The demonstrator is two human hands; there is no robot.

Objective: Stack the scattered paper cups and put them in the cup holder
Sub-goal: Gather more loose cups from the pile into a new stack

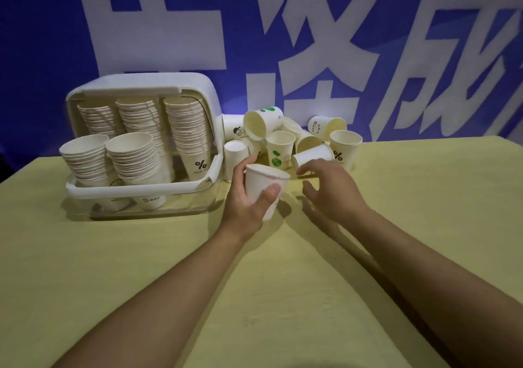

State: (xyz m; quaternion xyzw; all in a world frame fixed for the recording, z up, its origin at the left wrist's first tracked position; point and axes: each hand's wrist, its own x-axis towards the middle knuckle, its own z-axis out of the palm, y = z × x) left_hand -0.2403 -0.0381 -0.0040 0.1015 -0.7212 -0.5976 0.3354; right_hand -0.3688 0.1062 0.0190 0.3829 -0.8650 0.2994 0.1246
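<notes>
My left hand (249, 195) grips an upright white paper cup (261, 182) above the table, just right of the cup holder. My right hand (325, 186) is beside it, fingers spread, its fingertips touching a cup lying on its side (312, 155). Behind both hands lies a heap of scattered paper cups (280, 141), some upright, some tipped over, some printed in green or black. The white cup holder (141, 191) stands at the left with its lid raised, holding several tall stacks of cups (186, 130).
The yellow table (268, 297) stretches toward me under my forearms. A blue wall banner (424, 42) with big white characters rises right behind the cups and the holder. The table's far edge runs just behind the heap.
</notes>
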